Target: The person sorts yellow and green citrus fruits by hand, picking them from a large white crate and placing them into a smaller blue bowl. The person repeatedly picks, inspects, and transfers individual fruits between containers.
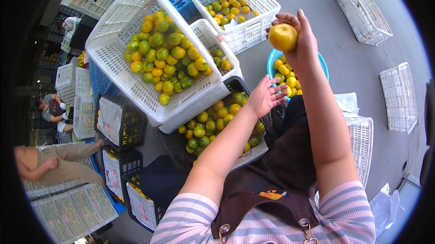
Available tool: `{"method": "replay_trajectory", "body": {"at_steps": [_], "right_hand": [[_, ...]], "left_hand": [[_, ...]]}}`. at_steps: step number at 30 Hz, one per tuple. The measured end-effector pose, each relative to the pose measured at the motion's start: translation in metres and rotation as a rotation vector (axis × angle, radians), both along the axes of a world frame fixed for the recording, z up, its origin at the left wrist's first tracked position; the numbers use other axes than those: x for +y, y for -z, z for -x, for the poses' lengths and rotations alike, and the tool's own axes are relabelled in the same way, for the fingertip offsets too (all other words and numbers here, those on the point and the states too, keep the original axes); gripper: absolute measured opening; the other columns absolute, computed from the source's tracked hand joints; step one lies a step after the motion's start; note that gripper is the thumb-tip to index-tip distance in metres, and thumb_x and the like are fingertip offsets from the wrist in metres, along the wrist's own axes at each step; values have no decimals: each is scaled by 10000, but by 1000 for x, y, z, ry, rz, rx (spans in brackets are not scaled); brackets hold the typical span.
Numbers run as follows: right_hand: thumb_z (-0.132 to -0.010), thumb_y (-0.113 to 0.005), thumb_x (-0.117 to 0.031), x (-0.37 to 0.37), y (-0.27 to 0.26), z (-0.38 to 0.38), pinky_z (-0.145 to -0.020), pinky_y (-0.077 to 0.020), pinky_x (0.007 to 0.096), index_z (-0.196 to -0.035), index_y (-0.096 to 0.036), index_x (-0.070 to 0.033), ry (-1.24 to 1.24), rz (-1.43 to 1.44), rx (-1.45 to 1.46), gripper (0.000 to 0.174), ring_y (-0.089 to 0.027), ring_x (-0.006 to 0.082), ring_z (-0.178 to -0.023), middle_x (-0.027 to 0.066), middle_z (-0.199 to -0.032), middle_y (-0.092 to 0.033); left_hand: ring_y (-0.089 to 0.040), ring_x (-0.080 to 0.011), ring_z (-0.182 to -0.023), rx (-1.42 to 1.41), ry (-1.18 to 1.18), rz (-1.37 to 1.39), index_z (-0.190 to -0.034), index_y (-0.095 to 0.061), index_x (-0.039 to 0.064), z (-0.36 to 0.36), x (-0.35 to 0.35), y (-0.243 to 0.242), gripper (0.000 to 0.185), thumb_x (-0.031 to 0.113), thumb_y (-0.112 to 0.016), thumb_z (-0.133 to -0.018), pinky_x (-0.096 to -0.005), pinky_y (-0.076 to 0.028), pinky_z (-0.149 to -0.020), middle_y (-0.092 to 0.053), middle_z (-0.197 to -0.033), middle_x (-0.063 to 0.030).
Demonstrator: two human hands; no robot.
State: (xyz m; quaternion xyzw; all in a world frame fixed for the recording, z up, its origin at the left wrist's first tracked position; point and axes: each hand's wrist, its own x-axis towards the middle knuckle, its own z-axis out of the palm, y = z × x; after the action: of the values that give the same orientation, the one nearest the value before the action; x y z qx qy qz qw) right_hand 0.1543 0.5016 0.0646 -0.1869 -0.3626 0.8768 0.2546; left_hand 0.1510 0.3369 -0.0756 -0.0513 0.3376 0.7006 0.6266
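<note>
A yellow-orange citrus fruit (282,37) rests in my right hand (303,42), raised above a turquoise basin (271,61). The fingers curl partly around the fruit. My left hand (265,96) is spread with its palm up and nothing in it, between the basin and a black crate (173,149). Ripe yellow citrus fruits (291,81) fill the basin, partly hidden by my right wrist. Green and orange citrus fruits (210,127) lie in the black crate below my left forearm. A tilted white plastic crate (112,37) holds many more green-orange fruits (163,54).
Another white crate (261,23) with fruit stands at the back, above a smaller white crate (234,69). Paper-lined black crates (112,118) line the left side. White crates (363,13) sit on the floor at right. People (56,108) are at the far left.
</note>
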Motion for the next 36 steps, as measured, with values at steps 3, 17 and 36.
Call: {"method": "replay_trajectory", "body": {"at_steps": [3,17,36], "right_hand": [[-1083,-347,-570,-61,2,4,-877,-573,409,-1154,-597,-24,-191,-41,114,605,-689,285,-932,115,-989,-654],[-1123,-252,-517,-262,20,22,-1093,-406,385,-1304,-559,-28,-581,-496,290,605,-562,214,-1223,103,-1257,-616],[-1059,-549,-168,-249,34,39,-1090,-423,328,-1362,-554,-16,-850,-649,61,339,-560,153,-1213,64,-1250,-618]], "left_hand": [[-617,-306,-1212,177,-146,-154,-1592,-299,94,21,-63,-73,816,685,-362,-1033,-444,-519,-987,-572,-1416,-180],[-594,-217,-1270,672,-579,-81,-1564,-365,93,6,-279,-151,578,143,-607,-1041,-435,-564,-1013,-554,-1409,-105],[-621,-234,-1243,461,-669,-101,-1513,-435,91,47,-288,-122,483,183,-567,-1058,-412,-601,-984,-559,-1400,-119]]}}
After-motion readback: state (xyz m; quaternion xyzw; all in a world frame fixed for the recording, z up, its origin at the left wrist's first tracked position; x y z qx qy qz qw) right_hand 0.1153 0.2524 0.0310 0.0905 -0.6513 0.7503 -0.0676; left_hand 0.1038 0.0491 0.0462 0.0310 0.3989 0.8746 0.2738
